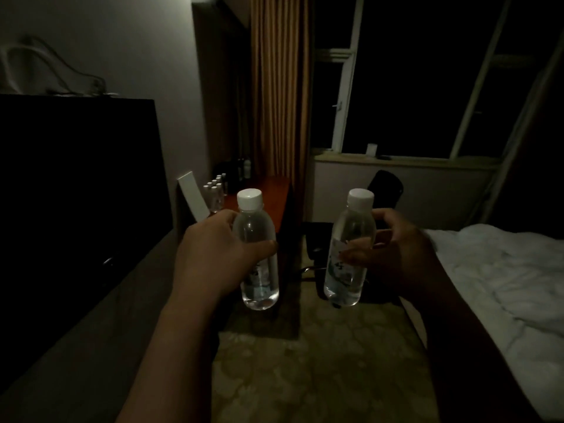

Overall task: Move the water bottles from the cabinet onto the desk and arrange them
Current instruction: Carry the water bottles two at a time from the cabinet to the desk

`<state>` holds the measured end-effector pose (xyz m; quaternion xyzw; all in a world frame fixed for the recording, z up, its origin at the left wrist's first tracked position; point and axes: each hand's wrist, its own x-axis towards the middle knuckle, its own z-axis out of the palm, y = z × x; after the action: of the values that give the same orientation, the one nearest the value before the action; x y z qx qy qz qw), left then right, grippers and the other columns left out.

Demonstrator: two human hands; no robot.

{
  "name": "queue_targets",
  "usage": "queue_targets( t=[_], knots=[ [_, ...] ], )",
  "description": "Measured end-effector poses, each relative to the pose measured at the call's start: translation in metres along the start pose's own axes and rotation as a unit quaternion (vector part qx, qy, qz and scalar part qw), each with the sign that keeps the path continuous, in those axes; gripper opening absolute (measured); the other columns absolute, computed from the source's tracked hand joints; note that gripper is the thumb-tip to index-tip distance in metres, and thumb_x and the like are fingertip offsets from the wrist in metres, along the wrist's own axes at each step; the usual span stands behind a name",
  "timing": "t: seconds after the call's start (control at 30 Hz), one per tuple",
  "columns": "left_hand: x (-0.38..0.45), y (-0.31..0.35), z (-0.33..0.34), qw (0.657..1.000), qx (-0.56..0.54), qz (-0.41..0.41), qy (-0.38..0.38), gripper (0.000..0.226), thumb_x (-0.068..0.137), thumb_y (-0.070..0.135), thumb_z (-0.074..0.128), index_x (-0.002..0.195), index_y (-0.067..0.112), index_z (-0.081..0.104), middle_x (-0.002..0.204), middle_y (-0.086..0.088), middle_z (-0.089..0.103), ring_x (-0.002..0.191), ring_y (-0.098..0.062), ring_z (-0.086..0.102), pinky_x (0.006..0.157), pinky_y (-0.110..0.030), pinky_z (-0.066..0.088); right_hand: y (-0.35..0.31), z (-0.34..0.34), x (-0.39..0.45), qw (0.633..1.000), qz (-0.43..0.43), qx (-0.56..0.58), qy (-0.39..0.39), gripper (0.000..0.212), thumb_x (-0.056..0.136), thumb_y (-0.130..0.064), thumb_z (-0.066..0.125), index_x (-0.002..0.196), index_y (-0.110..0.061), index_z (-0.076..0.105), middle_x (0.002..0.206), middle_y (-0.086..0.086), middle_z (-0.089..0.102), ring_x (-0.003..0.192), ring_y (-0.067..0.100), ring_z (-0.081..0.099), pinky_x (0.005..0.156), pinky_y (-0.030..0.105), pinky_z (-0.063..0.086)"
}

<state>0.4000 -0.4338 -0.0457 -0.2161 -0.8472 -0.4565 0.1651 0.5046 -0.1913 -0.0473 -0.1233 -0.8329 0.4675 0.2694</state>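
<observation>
A reddish wooden desk (268, 190) is seen against the left wall, beside the curtain. A cluster of small white-capped bottles (215, 190) is set upright along its wall-side edge, close together in rows. A white card (193, 195) is leaned against the wall at the near end. Darker bottles (244, 169) are stood at the far end, too dim to be made out.

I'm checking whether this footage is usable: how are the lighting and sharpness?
Head view: very dim; the left hand is lit brighter than the right hand; white caps stand out on the left bottle and right bottle; desk bottles soft and grainy; window frames bowed by the wide lens.
</observation>
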Motion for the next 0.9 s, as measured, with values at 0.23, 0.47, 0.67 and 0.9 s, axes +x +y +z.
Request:
queue_targets(
  t=[0.23, 0.47, 0.67, 0.9],
  knots=[
    [0.148, -0.037, 0.058, 0.996, -0.002, 0.051, -0.076, 0.053, 0.064, 0.047, 0.084, 0.108, 0.027, 0.065, 0.094, 0.011, 0.068, 0.084, -0.005, 0.063, 0.076, -0.037, 0.056, 0.019, 0.04, 0.12, 0.999, -0.018, -0.044, 0.023, 0.06, 0.067, -0.028, 0.085, 0.117, -0.037, 0.052, 0.104, -0.008, 0.068, 0.095, 0.006, 0.066, 0.079, 0.033, 0.056],
    [0.242, -0.066, 0.132, 0.987, -0.022, 0.034, -0.153, 0.048, 0.068, 0.041, 0.084, 0.108, 0.027, 0.062, 0.093, 0.013, 0.066, 0.083, -0.003, 0.064, 0.074, -0.036, 0.059, 0.068, 0.061, 0.221, 0.998, 0.035, -0.041, 0.036, 0.072, 0.045, -0.052, 0.082, 0.11, -0.042, 0.054, 0.1, -0.007, 0.072, 0.093, 0.012, 0.069, 0.084, 0.046, 0.056],
    [0.331, -0.079, 0.206, 0.987, -0.003, 0.029, -0.156, 0.047, 0.067, 0.044, 0.084, 0.106, 0.031, 0.061, 0.091, 0.014, 0.065, 0.082, -0.003, 0.064, 0.071, -0.034, 0.059, 0.126, 0.061, 0.33, 0.998, 0.047, -0.027, 0.024, 0.063, 0.056, -0.03, 0.091, 0.105, -0.045, 0.054, 0.101, -0.009, 0.071, 0.095, 0.009, 0.068, 0.078, 0.034, 0.056],
    [0.447, -0.082, 0.301, 0.995, 0.03, 0.002, -0.093, 0.05, 0.063, 0.048, 0.085, 0.104, 0.03, 0.063, 0.089, 0.012, 0.067, 0.079, -0.006, 0.065, 0.069, -0.038, 0.059, 0.185, 0.047, 0.49, 0.999, 0.018, -0.02, -0.018, 0.069, 0.05, -0.034, 0.089, 0.108, -0.045, 0.053, 0.101, -0.008, 0.07, 0.092, 0.009, 0.067, 0.077, 0.034, 0.056]
  ],
)
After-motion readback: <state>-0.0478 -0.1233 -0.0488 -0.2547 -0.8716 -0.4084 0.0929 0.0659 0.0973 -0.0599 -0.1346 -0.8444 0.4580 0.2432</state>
